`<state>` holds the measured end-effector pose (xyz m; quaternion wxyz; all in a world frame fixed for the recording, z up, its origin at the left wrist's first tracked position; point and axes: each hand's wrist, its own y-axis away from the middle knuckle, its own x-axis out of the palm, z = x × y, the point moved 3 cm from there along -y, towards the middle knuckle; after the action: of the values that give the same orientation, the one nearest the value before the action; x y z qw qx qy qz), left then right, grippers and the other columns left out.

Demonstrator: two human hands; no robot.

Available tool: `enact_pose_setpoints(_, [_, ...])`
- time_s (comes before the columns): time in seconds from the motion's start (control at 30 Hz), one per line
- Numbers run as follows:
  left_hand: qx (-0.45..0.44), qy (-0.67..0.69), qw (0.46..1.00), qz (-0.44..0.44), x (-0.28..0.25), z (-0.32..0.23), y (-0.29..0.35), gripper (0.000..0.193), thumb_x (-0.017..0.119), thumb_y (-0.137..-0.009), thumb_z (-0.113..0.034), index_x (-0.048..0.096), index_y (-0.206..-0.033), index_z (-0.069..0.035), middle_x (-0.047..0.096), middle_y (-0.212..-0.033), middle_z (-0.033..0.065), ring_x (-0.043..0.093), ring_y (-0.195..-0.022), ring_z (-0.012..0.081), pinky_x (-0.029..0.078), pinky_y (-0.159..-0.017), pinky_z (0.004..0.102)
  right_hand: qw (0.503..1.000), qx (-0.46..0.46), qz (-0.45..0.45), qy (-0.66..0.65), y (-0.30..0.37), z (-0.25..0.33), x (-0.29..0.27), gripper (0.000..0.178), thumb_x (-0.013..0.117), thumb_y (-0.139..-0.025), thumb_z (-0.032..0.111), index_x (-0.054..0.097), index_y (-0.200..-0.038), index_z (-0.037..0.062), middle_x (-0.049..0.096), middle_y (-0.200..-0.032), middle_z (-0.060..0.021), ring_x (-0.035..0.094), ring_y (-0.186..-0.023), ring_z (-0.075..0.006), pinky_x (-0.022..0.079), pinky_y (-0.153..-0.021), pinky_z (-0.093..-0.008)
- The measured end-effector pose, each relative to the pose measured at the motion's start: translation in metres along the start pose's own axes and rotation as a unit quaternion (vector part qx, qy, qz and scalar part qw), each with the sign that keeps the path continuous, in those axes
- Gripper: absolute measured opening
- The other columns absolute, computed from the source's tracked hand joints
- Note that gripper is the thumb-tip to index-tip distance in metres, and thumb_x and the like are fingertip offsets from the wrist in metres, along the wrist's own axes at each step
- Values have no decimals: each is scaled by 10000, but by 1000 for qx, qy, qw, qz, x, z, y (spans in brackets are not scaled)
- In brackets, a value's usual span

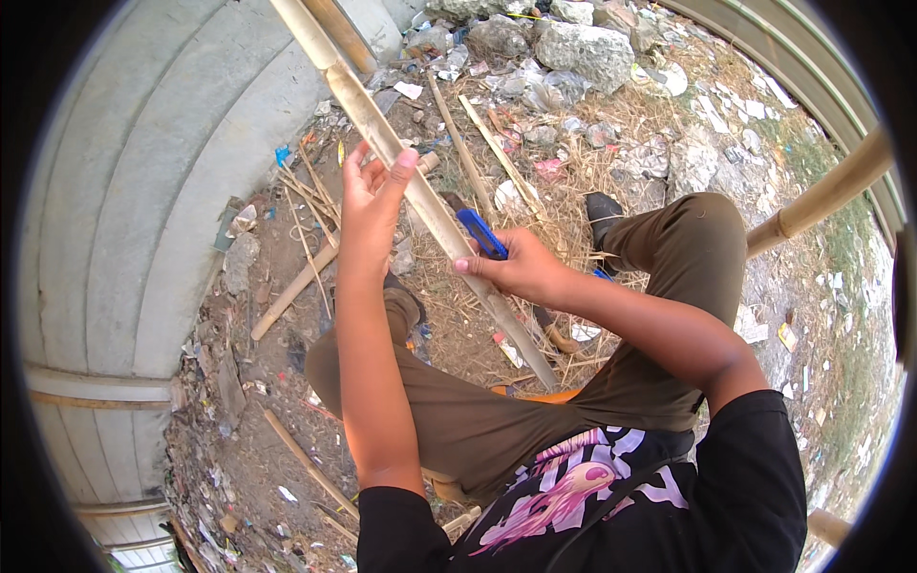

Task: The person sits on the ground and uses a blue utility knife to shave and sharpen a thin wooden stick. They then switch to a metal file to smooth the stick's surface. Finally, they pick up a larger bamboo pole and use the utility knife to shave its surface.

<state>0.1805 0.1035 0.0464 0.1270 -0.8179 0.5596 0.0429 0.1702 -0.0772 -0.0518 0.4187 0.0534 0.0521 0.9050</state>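
Observation:
A long split bamboo pole (433,216), its pale hollow side facing up, slants from the upper left down toward my lap. My left hand (374,199) grips it partway up, thumb on the near edge and fingers curled behind the far side. Lower down, my right hand (523,269) is closed around a blue utility knife (480,234), with the thumb pressed on the bamboo's edge. The knife lies beside the bamboo, and I cannot make out its blade. The bamboo's lower end rests between my thighs.
A grey panel wall (153,191) curves along the left. Bamboo pieces (294,289) and thin sticks lie on littered ground. Large rocks (585,53) sit at the far side. A thick bamboo pole (821,194) slants in at the right, next to my bent knee.

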Motion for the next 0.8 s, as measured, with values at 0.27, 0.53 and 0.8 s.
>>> enact_pose_setpoints(0.27, [-138,-25,955,259,47,29,66,804,782,-854,-384,377,-1418,21,591,-1243,188,616,-1101,223,509,-892,343,982,-68,-153,-90,-12,46,-59,263,743,-909,309,690,-871,54,560,-618,30,481,-490,-57,380,-455,-241])
enact_pose_setpoints(0.53, [-159,26,954,251,22,40,68,210,592,-999,-140,619,-1126,24,705,-934,109,674,-754,141,532,-689,255,965,-116,-230,-56,-7,54,-93,278,747,-905,322,704,-907,47,578,-639,31,483,-506,-52,365,-464,-236])
enact_pose_setpoints(0.8, [-24,-9,979,202,52,34,76,291,607,-1005,-188,588,-1200,27,713,-1037,113,673,-921,142,515,-824,278,965,-149,-211,-41,1,58,-79,285,743,-907,283,708,-1000,15,642,-748,15,545,-649,-55,434,-567,-255])
